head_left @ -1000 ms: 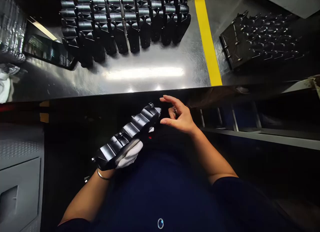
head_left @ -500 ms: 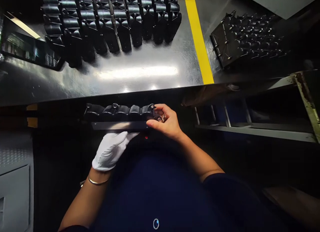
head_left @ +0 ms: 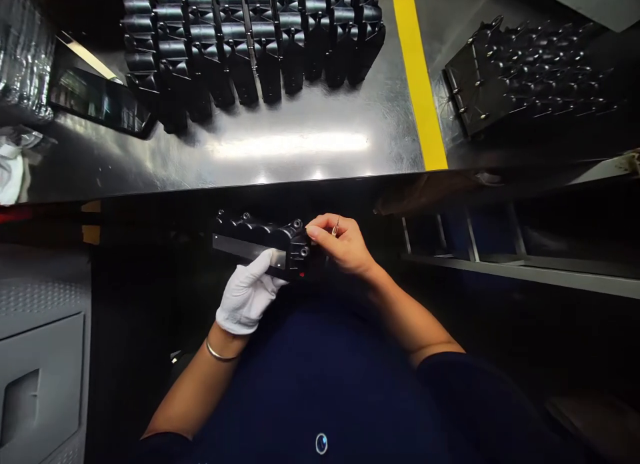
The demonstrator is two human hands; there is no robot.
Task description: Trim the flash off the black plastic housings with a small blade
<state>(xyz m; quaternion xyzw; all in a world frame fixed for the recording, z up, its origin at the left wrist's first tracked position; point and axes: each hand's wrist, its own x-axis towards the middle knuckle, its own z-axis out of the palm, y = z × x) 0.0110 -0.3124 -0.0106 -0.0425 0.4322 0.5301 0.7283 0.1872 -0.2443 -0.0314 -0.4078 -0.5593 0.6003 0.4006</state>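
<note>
Clear, glossy plastic [head_left: 25, 64] lies at the desk's [head_left: 290, 164] left. Scalloped black rows [head_left: 250, 44] stand back from its near edge. Before that edge, the white-gloved left hand [head_left: 247, 294] pinches a ribbed black part [head_left: 260, 234] with a smooth flat strip. The right hand's [head_left: 347, 244] thumb and forefinger bunch at its right end; whether they grip it, I cannot tell. Yellow tape [head_left: 419, 77] reaches the near edge.

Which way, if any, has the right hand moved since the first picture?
Yes: the right hand has moved left, farther from the yellow strip.
</note>
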